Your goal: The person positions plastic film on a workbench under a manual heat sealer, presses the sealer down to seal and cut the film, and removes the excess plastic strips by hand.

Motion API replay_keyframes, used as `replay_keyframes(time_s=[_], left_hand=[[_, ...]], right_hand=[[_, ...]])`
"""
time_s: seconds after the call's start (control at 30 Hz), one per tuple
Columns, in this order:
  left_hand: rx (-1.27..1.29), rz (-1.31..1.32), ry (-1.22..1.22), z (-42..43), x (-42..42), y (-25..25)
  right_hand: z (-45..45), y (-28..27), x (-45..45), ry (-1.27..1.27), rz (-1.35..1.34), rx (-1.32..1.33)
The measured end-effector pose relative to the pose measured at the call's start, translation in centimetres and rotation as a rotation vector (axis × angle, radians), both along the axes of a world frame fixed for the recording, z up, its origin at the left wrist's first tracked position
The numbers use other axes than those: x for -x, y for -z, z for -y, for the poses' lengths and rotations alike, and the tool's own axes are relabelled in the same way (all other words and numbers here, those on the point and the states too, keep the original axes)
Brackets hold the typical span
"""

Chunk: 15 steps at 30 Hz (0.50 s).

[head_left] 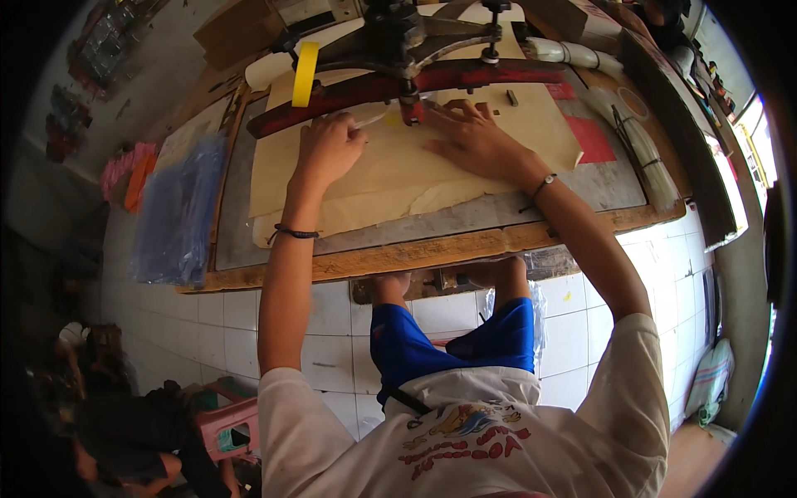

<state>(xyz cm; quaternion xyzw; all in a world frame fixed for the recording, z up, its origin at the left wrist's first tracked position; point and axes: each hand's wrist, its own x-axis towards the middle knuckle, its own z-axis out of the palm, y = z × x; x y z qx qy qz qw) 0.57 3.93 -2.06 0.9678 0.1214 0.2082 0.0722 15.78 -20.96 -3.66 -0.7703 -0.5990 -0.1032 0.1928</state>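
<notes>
My left hand (330, 148) is closed, fingers curled, over a large cream sheet (365, 191) on the workbench. From its fingertips a thin, pale, see-through piece (372, 122) points toward the middle; it looks like plastic, but its kind is unclear. My right hand (477, 137) lies across the sheet with its fingers stretched out and apart, the fingertips close to the red lower tip (412, 113) of a press. Something clear is partly hidden at those fingertips. The press's curved red bar (490, 75) spans the bench just beyond both hands.
A yellow tape roll (305, 75) hangs on the press. Clear plastic sheets (178, 207) drape off the bench's left side. Bundles of clear strips (643, 145) and a red piece (591, 139) lie at right. A person in dark clothing (137, 436) is low at left, near a pink stool (232, 423).
</notes>
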Motion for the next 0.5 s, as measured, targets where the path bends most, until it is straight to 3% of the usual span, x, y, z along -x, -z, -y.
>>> replay_keyframes(time_s=[0.17,0.27,0.5], left_hand=[[0.108,-0.006,-0.050,0.8,0.3,0.8],[-0.004,-0.189,-0.146,1.9,2.1,-1.0],[-0.175,-0.152,-0.155,4.3,5.8,0.2]], right_hand=[[0.3,-0.2,-0.2,-0.014,-0.040,0.027],[0.4,-0.5,0.0,-0.005,-0.049,0.034],[0.1,-0.2,-0.2,-0.013,-0.021,0.033]])
